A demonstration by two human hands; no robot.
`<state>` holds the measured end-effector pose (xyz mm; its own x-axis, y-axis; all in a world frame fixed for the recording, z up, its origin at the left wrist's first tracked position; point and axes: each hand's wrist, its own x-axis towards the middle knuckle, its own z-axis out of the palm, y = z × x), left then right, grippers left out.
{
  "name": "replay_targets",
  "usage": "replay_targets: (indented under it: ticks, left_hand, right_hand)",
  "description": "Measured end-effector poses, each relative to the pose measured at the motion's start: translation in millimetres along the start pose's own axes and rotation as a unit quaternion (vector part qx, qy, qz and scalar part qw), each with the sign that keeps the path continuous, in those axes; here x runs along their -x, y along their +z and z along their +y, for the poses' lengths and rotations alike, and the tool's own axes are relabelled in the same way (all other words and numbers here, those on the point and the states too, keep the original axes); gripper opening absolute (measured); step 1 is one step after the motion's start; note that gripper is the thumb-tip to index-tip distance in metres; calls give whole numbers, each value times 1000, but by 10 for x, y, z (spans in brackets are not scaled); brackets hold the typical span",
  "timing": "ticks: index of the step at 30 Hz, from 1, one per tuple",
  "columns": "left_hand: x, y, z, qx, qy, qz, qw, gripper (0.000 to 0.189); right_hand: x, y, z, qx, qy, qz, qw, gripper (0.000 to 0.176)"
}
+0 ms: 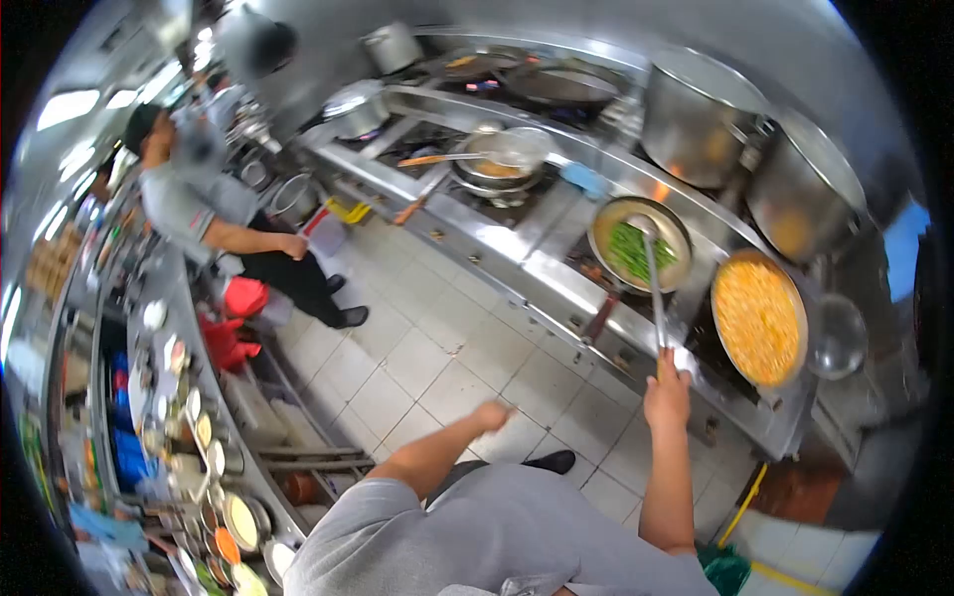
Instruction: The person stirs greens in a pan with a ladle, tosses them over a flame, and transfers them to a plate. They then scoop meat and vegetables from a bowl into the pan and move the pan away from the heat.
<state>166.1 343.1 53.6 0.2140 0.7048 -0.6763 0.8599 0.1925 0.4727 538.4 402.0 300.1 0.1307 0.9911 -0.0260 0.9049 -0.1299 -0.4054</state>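
My right hand (667,397) is wrapped round the wooden grip of a long metal ladle (657,283). The ladle's bowl rests among chopped green vegetables (630,250), perhaps green beans, in a frying pan (681,238) on the stove. That pan's dark handle (600,318) points toward the stove's front edge, with no hand on it. To the right of the pan sits a large oval pan (717,328) filled with an orange, chunky dish (760,323). My left hand (491,417) hangs over the tiled floor with its fingers curled; whatever it may hold is too small to make out.
Two tall stockpots (701,119) stand behind the pans. Another pan (487,184) with a wooden-handled utensil is farther left, near a blue cloth (583,181). A co-worker (204,189) stands in the aisle. A counter (224,417) with several food containers runs along the left.
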Motion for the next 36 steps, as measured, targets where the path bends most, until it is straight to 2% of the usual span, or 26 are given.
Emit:
replay_targets:
  ticks: [1,2,3,4,5,7,9,11,12,13,14,16,20,24,27,29,31,32,33,34,35,36]
  left_hand:
    - [-278,965,-928,-29,44,17,998,66]
    - [315,1192,-1049,60,48,-103,992,65]
    - [866,1306,-1043,148,59,-221,962,72]
    - [1284,1391,-1050,212,2,-295,932,71]
    - [1560,1472,-1101,246,-67,-328,910,71]
    - [1983,1589,-1236,288,-156,-350,878,69]
    - [2282,1679,-1369,317,-193,-343,863,68]
    - [2543,1801,-1518,339,-212,-337,852,67]
    - [2672,1884,-1587,349,-216,-335,848,67]
    - [2806,1960,-1655,357,-219,-334,844,66]
    - [2924,2041,-1731,363,-220,-336,841,66]
    - [3138,2194,-1887,369,-227,-348,831,65]
    - [3493,2438,-2122,347,-247,-395,814,64]
    - [3758,2476,-2222,303,-271,-457,791,63]
    - [3804,2353,-2454,278,-273,-462,797,63]
    - [3677,2235,-2889,279,-160,-279,905,60]
    - [3557,1962,-3269,263,-31,-87,960,57]
    - [3627,1538,-3324,43,-75,42,995,54]
    - [3843,1270,-3491,62,-138,176,973,48]
    - [4170,1032,-3542,90,-240,308,916,40]
    - [4581,784,-3421,9,-310,379,872,35]
    - [4707,598,-3637,5,-407,342,847,35]
  right_hand:
    - [130,-166,-206,44,49,16,998,71]
    - [208,-166,-307,44,28,15,999,71]
    - [297,-152,-387,65,-66,150,984,70]
    - [389,-125,-460,80,-156,282,943,69]
    - [507,-56,-570,79,-172,280,941,69]
    - [866,212,-830,-47,-367,159,915,69]
    - [1297,888,-958,-133,-382,-47,913,69]
    - [1801,1920,-757,-104,-382,-253,883,67]
    - [2157,2334,-616,-148,-274,-430,847,67]
    - [2349,3170,-255,-187,-124,-679,699,70]
    - [2614,3144,-142,-137,-35,-741,656,68]
    - [3013,3014,-64,-110,33,-766,632,65]
    - [3535,2792,-112,-99,80,-768,628,58]
    - [3924,2617,-213,-96,83,-745,655,52]
    - [4131,2522,-186,-88,75,-707,698,48]
    - [4224,2427,-51,-71,25,-645,760,46]
    - [4240,2293,332,-55,-73,-515,852,39]
    - [4281,2047,504,-7,-114,-436,893,40]
    - [4355,1721,618,43,-148,-350,924,41]
    - [4353,1698,1095,77,-132,-290,945,44]
    - [4400,1679,1644,112,-109,-227,961,48]
    - [4465,1413,1834,135,-38,-223,965,51]
